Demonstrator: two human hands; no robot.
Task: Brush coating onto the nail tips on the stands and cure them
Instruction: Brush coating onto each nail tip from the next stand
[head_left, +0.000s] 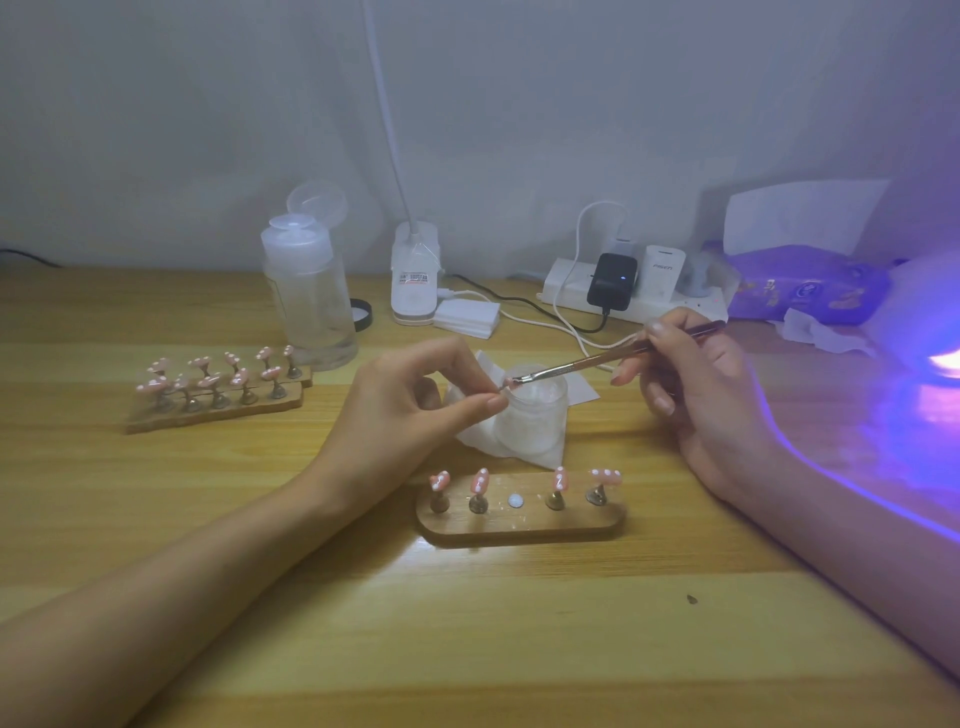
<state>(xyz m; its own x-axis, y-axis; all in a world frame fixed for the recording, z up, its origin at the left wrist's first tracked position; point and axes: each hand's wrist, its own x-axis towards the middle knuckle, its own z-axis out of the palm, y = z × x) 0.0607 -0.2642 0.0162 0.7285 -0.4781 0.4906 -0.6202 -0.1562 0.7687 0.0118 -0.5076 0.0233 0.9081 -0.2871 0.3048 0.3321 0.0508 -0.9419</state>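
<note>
Hard to see much at the pinch: left hand (410, 400) has thumb & forefinger closed on a small pink nail tip (506, 385), most of it hidden by the fingertips, held right over the mouth of the frosted jar (530, 410). Right hand (696, 384) grips a reddish brush (613, 358) pencil-style, fingers closed round the handle; bristle end meets the nail tip, tho whether it's actually touching or just above the jar rim I can't tell, too blurry. Jar sits on a white tissue (488, 441), partly covered by the jar & left hand. Near stand (519, 519), wooden, just in front of the jar: four pink dotted tips on pegs, w/ a bare white disc at the middle spot. Two more stands (218, 400) w/ tips, far left, well apart from the hands. Right edge: purple-glowing lamp (935, 332) cut off by the frame, glare washing out the right forearm & table (363, 623) there. Back row crowded: clear bottle (309, 296), white lamp base (415, 280), power strip (623, 291), cables. Front of table open; both forearms run out of frame at bottom.
</note>
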